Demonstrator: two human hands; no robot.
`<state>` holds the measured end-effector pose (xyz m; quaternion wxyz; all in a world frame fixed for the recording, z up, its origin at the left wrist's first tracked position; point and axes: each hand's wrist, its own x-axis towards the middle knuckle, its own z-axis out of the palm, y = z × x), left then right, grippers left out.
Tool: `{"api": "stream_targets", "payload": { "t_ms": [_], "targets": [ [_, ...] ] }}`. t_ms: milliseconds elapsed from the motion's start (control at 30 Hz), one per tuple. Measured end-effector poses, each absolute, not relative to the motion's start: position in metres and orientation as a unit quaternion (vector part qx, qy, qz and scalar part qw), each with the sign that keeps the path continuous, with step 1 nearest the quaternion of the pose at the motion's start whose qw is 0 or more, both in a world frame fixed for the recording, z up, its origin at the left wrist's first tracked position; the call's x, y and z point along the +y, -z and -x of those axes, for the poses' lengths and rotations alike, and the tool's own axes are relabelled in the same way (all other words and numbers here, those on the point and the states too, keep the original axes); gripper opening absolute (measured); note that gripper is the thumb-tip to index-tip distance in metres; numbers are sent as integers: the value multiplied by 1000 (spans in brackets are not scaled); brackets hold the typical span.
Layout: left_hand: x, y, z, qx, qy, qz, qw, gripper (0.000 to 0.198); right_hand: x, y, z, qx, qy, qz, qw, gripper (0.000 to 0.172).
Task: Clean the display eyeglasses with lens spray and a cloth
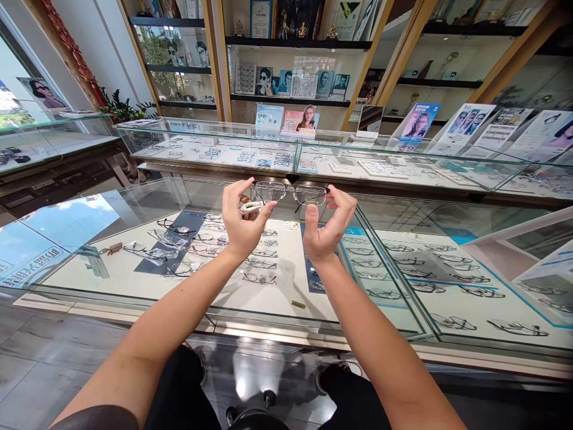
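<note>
Both of my hands hold a pair of eyeglasses (270,191) up above the glass counter, its lenses level and dark upper rims showing. My left hand (242,224) pinches the left end of the frame, thumb below and fingers curled behind. Tucked in that same hand is a small white item (251,206), mostly hidden by the fingers. At the right end, my right hand (326,233) grips the frame near the hinge, with its thumb raised by the lower edge of the lens. The temples are largely hidden behind the lenses and fingers.
Below lies a glass display counter (286,301) with rows of eyeglasses (259,279) inside. A second display case (206,155) stands behind it, with advertising cards (418,125) on top. Shelves (295,42) line the back wall. A stool base (268,397) shows between my legs.
</note>
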<state>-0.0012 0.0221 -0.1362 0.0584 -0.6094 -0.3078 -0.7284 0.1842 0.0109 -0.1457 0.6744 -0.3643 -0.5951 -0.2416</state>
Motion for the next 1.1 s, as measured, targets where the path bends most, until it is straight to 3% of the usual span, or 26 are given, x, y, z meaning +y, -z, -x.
{"api": "stream_targets", "payload": {
  "t_ms": [1100],
  "targets": [
    [20, 135, 0, -313, 725, 612, 36, 61, 12, 147, -184, -587, 227, 379, 678, 53]
  ]
}}
